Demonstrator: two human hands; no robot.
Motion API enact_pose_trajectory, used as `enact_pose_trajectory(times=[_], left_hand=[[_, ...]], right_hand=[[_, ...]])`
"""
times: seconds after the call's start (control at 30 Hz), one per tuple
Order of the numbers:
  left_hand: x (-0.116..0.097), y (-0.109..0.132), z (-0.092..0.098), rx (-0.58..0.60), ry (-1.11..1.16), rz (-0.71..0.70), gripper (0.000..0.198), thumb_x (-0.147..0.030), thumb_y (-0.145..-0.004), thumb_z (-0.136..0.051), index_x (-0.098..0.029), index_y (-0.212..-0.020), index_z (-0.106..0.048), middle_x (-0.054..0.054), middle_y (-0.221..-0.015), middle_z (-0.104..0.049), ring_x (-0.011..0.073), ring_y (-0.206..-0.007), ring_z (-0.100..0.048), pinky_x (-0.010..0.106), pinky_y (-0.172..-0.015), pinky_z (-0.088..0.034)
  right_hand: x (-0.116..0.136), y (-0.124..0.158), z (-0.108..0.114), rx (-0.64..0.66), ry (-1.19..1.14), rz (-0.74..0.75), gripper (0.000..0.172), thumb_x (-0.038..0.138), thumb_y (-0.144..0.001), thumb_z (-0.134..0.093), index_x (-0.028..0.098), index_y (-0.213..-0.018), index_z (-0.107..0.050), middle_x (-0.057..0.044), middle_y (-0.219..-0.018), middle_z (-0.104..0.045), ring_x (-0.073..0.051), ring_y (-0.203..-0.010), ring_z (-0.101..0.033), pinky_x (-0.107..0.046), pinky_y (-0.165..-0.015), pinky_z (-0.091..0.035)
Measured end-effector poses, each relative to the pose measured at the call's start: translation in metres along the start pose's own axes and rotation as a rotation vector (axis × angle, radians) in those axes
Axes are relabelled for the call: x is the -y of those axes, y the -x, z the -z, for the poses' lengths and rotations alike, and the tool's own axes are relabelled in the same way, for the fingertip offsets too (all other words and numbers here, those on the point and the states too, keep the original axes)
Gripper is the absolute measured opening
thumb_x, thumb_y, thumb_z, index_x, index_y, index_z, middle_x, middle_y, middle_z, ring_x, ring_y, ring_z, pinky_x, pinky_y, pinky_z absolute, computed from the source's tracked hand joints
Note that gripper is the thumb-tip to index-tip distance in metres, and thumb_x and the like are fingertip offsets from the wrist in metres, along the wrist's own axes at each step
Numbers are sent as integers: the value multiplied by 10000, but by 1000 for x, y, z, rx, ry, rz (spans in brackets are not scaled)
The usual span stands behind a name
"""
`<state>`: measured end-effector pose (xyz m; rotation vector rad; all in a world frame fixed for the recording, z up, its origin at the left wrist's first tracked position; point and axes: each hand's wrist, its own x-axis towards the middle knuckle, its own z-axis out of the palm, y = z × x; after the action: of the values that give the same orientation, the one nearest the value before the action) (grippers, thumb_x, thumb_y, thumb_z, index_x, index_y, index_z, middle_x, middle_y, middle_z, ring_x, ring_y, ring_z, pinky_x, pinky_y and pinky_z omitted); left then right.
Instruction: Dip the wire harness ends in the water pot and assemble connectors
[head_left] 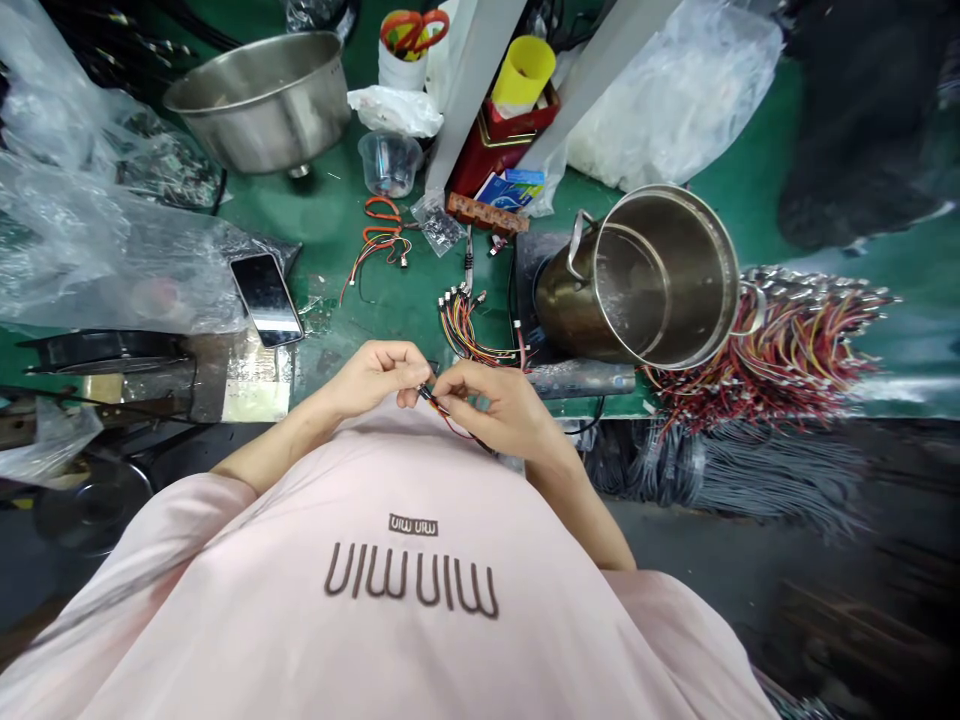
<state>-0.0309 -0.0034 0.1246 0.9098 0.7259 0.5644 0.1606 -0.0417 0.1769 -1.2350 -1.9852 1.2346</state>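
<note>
Close in front of my chest, my left hand (386,375) and my right hand (491,400) meet at the table's front edge. Both pinch a small wire harness (429,394) with a dark end and thin coloured wires. The left fingers close on the dark end; the right fingers are closed around the wires, which trail out below that hand. What exactly the dark end is, I cannot make out. Just beyond my hands lies a bunch of similar wired connectors (465,320). Orange-handled scissors (383,218) rest farther back, beside a few loose wires (364,262).
A tall steel pot (637,290) lies tilted at the right, next to a big heap of red and yellow wires (795,345). A phone (268,298) and plastic bags (112,230) are on the left. A steel basin (262,105) and metal posts (480,80) stand behind.
</note>
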Motion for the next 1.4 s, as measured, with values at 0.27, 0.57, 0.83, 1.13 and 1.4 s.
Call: enact_pose_trajectory(times=[0.27,0.57,0.83,1.13,1.4], left_hand=[[6,-1,3,13,67,34,431,-562,-676,-771,-147,-688,-653,-3,-467,-582,88,-413,-508,210,-460,-419],[7,0,2,-85,33,-45,390,-528,-717,-754,-148,-762,-677,-5,-513,-602,89,-454,-541,208,-491,-440],[5,2,-7,-177,47,-41,367,-503,-745,-740,-146,-751,-654,-9,-538,-614,73,-475,-528,200,-518,-437],[8,1,-12,-199,105,-26,386,-520,-755,-726,-150,-733,-619,-20,-535,-611,69,-462,-521,202,-513,-426],[11,1,-12,-194,117,-29,377,-496,-763,-730,-140,-727,-609,-17,-548,-626,64,-470,-536,191,-513,-426]], right_hand=[[-1,6,0,-19,175,164,214,52,-863,-433,194,-851,-593,-45,-878,-636,-141,-804,-600,-275,-735,-491],[-1,11,-7,-156,179,86,120,119,-867,-529,199,-862,-618,-49,-918,-653,-150,-828,-621,-287,-735,-518],[-3,9,-12,-182,214,41,68,146,-876,-550,198,-844,-579,-51,-927,-627,-119,-717,-573,-234,-606,-479],[-4,6,-13,-159,192,-70,80,126,-829,-546,202,-809,-535,5,-781,-611,-113,-657,-558,-238,-641,-433],[-6,7,-13,-238,303,-10,129,84,-844,-518,191,-792,-567,-4,-772,-615,-114,-669,-549,-235,-631,-426]])
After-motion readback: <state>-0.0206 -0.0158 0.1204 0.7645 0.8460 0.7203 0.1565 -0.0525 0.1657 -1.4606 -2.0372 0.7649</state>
